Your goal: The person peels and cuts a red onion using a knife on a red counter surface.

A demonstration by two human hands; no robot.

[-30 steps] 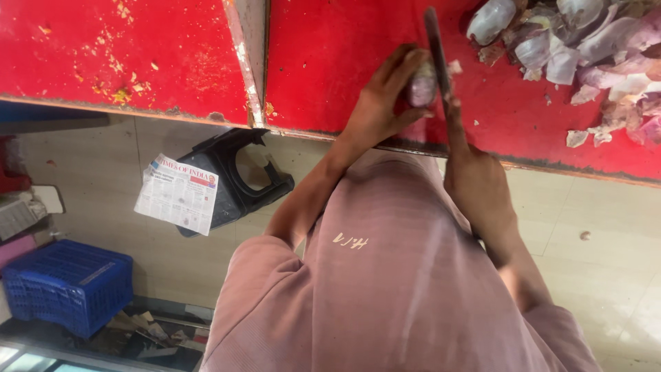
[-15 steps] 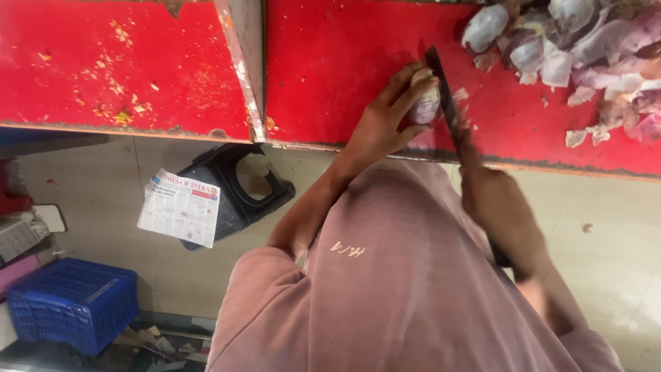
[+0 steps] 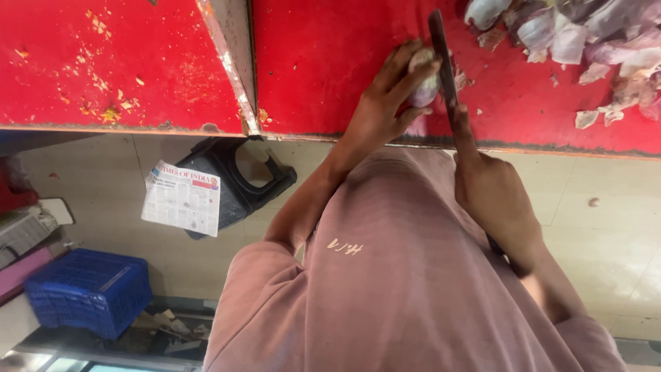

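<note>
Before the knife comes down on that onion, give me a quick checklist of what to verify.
1. Left hand grips the onion: ok, fingers wrap it on the red board.
2. Right hand holds the knife: ok, index finger lies along the blade's back.
3. Blade beside the onion: ok, it runs along the onion's right side.
4. Fingertips clear of the edge: not ok, they curl close to the blade.
5. Board space around the cut: ok, the peel pile sits off to the right.
6. Blade sharpness: cannot tell.
</note>
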